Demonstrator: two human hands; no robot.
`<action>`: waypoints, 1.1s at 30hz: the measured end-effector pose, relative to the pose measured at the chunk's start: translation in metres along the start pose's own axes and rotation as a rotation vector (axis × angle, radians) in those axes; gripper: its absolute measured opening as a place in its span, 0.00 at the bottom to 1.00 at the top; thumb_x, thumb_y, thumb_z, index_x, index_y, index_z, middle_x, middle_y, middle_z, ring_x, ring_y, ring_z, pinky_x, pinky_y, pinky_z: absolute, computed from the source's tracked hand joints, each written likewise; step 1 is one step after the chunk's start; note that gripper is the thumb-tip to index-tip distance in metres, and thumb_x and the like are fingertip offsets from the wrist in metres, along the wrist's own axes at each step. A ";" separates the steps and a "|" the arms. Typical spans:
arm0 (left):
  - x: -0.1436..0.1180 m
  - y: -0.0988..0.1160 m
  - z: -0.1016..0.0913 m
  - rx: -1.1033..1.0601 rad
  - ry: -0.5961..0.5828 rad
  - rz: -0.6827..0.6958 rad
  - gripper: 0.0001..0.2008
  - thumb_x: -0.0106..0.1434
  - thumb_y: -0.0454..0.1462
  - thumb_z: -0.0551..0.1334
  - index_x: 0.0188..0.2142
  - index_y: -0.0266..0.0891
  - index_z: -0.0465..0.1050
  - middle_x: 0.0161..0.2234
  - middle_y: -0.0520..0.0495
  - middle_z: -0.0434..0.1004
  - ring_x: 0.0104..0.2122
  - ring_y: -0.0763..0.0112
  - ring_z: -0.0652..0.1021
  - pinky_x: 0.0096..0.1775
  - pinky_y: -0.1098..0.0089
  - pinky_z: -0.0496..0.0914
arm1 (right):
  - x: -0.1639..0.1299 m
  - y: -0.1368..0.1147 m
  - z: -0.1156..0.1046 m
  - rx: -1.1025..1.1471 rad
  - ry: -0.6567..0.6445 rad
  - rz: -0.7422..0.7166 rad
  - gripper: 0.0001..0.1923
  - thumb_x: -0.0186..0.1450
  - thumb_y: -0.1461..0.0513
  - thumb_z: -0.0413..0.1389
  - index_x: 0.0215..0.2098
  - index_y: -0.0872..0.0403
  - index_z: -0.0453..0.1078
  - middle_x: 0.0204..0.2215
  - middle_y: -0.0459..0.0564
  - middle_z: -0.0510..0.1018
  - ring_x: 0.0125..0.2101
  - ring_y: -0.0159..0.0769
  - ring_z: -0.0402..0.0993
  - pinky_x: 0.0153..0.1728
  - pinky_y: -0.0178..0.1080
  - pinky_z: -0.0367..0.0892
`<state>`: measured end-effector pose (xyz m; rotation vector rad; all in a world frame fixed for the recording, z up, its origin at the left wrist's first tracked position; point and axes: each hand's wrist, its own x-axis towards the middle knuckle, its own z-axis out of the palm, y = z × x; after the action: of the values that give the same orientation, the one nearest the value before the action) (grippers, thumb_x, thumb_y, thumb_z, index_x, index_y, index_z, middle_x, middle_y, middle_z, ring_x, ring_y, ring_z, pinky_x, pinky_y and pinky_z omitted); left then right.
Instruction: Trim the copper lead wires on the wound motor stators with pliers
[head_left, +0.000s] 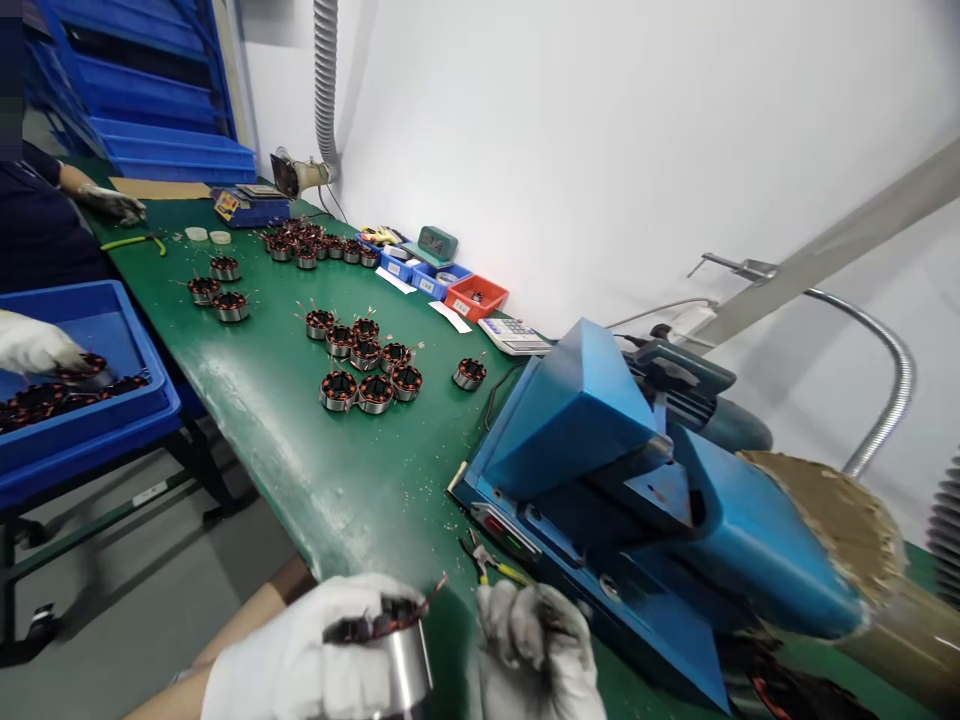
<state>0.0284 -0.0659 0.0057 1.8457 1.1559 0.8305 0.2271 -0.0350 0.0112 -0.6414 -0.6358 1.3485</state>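
1. Copper-wound and ringed in shiny steel, a round motor stator is sitting in the white-gloved left hand at the near edge of the green workbench; the fingers are wrapping closed around its smooth metal side.
2. Thin wire ends are sticking up from the stator's dark windings.
3. The white-gloved right hand is curling just beside it, pinching something small that I cannot make out.
4. Yellow-handled pliers are lying near that hand, against the boxy blue metal machine.
5. More stators are standing in a cluster mid-bench.
6. A blue plastic bin is sitting off the left edge, another person's gloved hand reaching in.
7. A plain white wall is running behind.
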 end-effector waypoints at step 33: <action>0.046 0.000 -0.011 0.705 -0.057 0.033 0.06 0.64 0.33 0.53 0.35 0.38 0.69 0.39 0.45 0.72 0.38 0.62 0.72 0.49 0.55 0.63 | 0.002 0.039 -0.005 -0.760 0.181 0.539 0.21 0.51 0.54 0.66 0.41 0.54 0.76 0.37 0.53 0.82 0.36 0.42 0.77 0.42 0.42 0.72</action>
<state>0.0366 -0.0202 0.0160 2.4317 1.5071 0.3954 0.2045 -0.0289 -0.0210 -1.6202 -0.8667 1.4987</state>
